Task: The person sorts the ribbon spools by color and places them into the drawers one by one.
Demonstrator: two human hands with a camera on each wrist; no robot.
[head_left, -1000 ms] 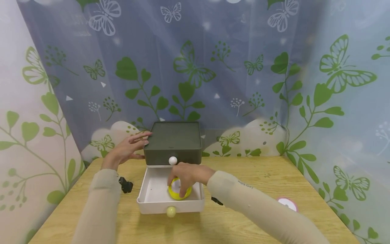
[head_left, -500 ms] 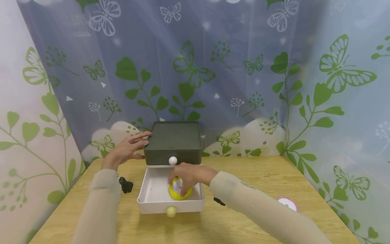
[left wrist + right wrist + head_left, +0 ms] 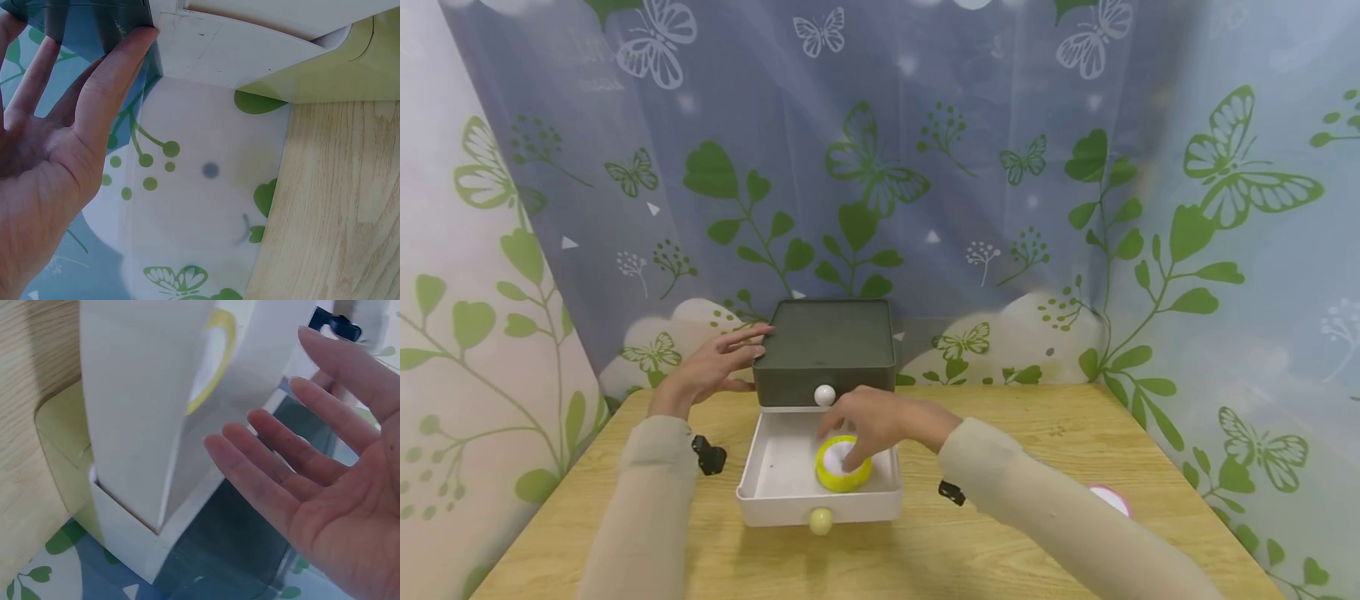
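A small two-tier drawer unit has a dark upper section (image 3: 831, 335) with a white knob. Below it the white drawer (image 3: 782, 454) stands pulled out, with a yellow-green knob (image 3: 822, 522) on its front. A round yellow-rimmed white object (image 3: 844, 477) lies in the drawer's right part; its rim also shows in the right wrist view (image 3: 230, 331). My left hand (image 3: 709, 372) rests its extended fingers on the dark section's left side. My right hand (image 3: 880, 423) hovers over the drawer above the round object, fingers loosely bent and holding nothing; the right wrist view shows them apart.
A pink-rimmed white round item (image 3: 1112, 500) lies on the wooden table (image 3: 1022, 533) at the right, partly covered by my right sleeve. Black wrist devices (image 3: 709, 456) show beside my sleeves. A patterned curtain (image 3: 970, 208) stands behind and at both sides.
My right hand has let go of the yellow-rimmed object and moved up and right from it. The object stays in the drawer. My left hand has not moved.
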